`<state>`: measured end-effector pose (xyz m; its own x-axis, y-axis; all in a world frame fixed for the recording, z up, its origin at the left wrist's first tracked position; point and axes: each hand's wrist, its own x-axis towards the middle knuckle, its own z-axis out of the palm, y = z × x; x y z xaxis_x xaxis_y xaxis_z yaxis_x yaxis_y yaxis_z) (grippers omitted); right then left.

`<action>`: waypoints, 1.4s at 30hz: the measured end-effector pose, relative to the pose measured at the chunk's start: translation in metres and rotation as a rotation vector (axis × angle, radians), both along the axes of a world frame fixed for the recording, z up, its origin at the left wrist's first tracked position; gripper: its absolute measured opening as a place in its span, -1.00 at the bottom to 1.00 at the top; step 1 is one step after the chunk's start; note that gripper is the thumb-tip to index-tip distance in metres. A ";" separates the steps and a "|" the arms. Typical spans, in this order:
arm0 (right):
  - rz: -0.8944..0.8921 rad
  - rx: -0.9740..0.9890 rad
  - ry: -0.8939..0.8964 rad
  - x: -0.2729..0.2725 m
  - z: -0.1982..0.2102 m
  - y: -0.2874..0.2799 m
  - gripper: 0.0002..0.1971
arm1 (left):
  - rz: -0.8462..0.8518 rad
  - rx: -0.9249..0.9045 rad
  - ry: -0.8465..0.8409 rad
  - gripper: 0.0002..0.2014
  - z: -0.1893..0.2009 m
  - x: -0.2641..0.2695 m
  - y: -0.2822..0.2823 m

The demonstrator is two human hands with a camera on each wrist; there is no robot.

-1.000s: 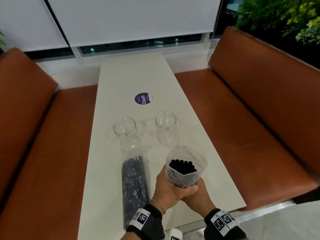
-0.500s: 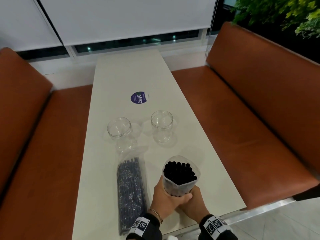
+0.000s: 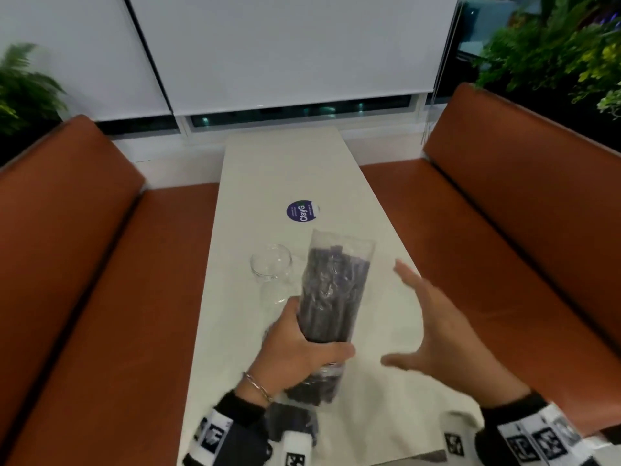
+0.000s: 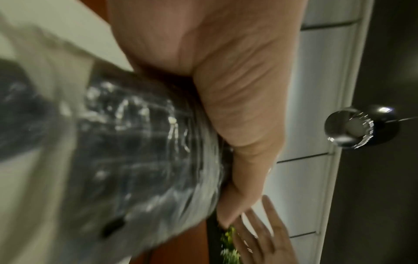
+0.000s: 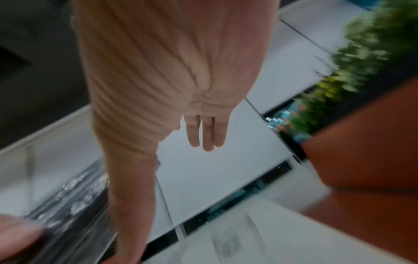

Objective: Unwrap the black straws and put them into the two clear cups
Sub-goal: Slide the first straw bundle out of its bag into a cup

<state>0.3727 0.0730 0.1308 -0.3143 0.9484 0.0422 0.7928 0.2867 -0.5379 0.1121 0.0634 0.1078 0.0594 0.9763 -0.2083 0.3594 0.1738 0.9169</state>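
Standing at the left on the table (image 3: 279, 169), one cup (image 3: 271, 268) is showing just beside the pack (image 3: 332, 290); the second cup is hidden. The left hand (image 3: 295, 351) is grasping the lower part of this clear pack of black straws, holding it upright and a little tilted above the table. Another pack (image 3: 292, 425) is lying below the wrist. The right hand (image 3: 447, 334) is hovering beside, fingers spread, holding nothing.
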 end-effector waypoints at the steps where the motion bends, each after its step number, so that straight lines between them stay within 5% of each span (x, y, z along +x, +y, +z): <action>1: 0.030 0.107 -0.097 -0.010 0.018 0.006 0.53 | -0.057 -0.025 0.023 -0.18 0.011 -0.017 0.000; 5: 0.314 0.488 -0.401 -0.066 0.054 0.018 0.51 | -0.317 -0.172 0.119 -0.16 0.035 -0.074 -0.009; 10: 0.694 0.566 -0.457 -0.125 0.035 0.025 -0.04 | -0.479 -0.264 0.152 -0.28 0.051 -0.116 -0.028; 13: 0.686 0.438 -0.270 -0.140 0.023 0.042 -0.31 | -0.417 -0.312 -0.005 -0.12 0.062 -0.151 -0.037; 17: 0.542 0.240 -0.118 -0.151 0.014 0.076 -0.29 | -0.190 -0.174 -0.388 0.05 0.066 -0.202 -0.041; 20: 0.402 0.133 0.012 -0.164 0.009 0.107 -0.22 | 0.033 0.062 -0.588 -0.20 0.078 -0.200 -0.036; 22: 0.361 0.103 0.113 -0.180 0.004 0.129 -0.22 | 0.173 0.172 -0.435 -0.39 0.090 -0.181 -0.020; 27: 0.209 0.088 0.290 -0.222 -0.018 0.178 -0.31 | 0.475 0.281 -0.134 -0.49 0.111 -0.154 0.061; 32: 0.063 -0.019 0.479 -0.245 -0.053 0.202 -0.31 | 0.579 0.401 0.473 -0.36 0.110 -0.143 0.137; 35: 0.005 -0.061 0.547 -0.247 -0.074 0.206 -0.34 | 0.626 0.432 0.547 -0.25 0.100 -0.136 0.164; 42: -0.085 -0.098 0.606 -0.248 -0.099 0.193 -0.31 | 0.606 0.544 0.636 -0.63 0.082 -0.127 0.190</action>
